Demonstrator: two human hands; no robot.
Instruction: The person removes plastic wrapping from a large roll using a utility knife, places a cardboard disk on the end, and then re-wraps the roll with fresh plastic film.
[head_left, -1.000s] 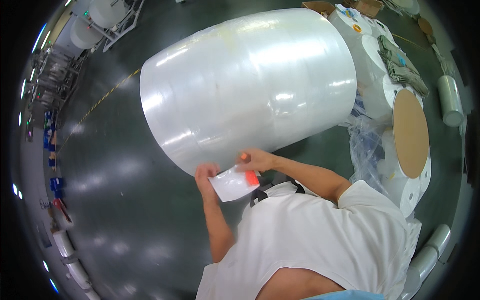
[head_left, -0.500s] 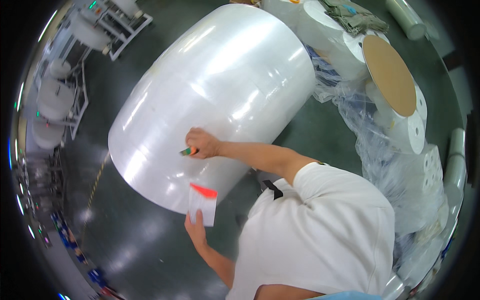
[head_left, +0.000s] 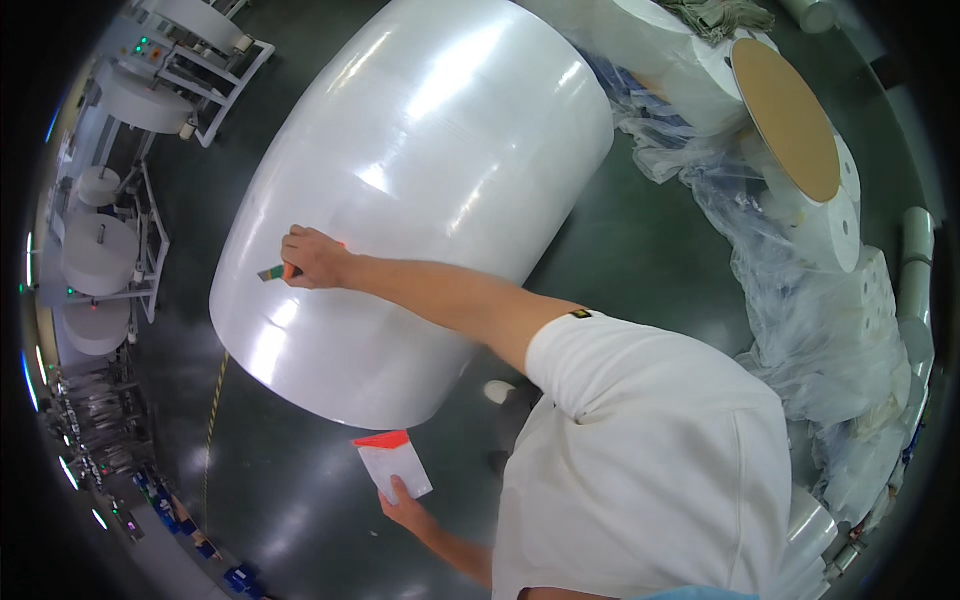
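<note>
A very large roll wrapped in shiny, clear-white film [head_left: 440, 150] fills the middle of the view, lying on its side. Against its left part, my right hand [head_left: 318, 258] is closed on a green and orange utility knife [head_left: 272, 272], whose tip points left. A small red-orange spot shows just behind that wrist, partly covered. Below the roll's near end, my left hand [head_left: 405, 505] pinches a white paper card [head_left: 395, 468] with a red-orange top band, thumb on its face. The card is apart from the roll.
White machines holding rolls [head_left: 150, 100] stand along the left. On the right, a round brown board [head_left: 787, 120] leans on white rolls [head_left: 825, 235], with crumpled clear plastic sheeting [head_left: 780, 310] before them. A yellow-black line [head_left: 216, 400] marks the dark green floor.
My right hand has slid left and slightly up along the roll with the knife. My left hand and the card have dropped lower, off the roll's end. The view has shifted a little.
</note>
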